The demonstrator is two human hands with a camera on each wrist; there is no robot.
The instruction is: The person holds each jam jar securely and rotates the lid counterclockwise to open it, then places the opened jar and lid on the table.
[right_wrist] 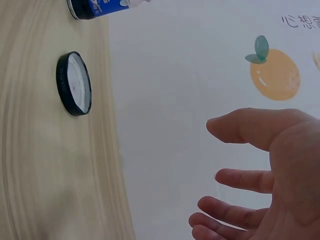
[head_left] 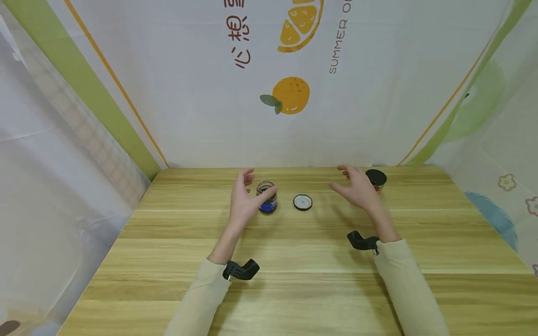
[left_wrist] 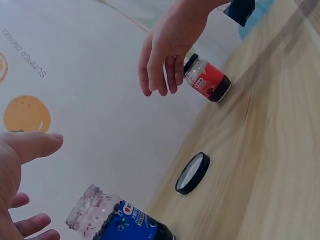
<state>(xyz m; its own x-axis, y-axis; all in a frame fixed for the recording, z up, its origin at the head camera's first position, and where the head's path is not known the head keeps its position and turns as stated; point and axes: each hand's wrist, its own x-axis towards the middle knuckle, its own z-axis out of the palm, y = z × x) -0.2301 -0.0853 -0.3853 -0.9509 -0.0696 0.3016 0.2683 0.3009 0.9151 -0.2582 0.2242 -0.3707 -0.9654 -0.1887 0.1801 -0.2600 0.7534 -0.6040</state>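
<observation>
My left hand (head_left: 245,199) is spread beside an uncapped glass jar (left_wrist: 127,222) with a blue label, thumb and fingers apart and holding nothing. In the head view its thumb overlaps the jar's mouth. Dark residue marks the inside of the jar's neck. A black-rimmed lid (head_left: 302,202) lies on the table with its white inner side up, to the right of that jar. Over the right part of the table hovers my right hand (head_left: 356,187), its fingers loose and nothing in them. Behind it stands a capped jar (left_wrist: 208,80) with a red label and black lid.
The wooden table (head_left: 294,289) meets a white printed curtain (head_left: 201,116) at its far edge. More cloth hangs along the left and right sides. A black wrist camera (head_left: 241,269) sits on the left forearm, another wrist camera (head_left: 362,241) on the right.
</observation>
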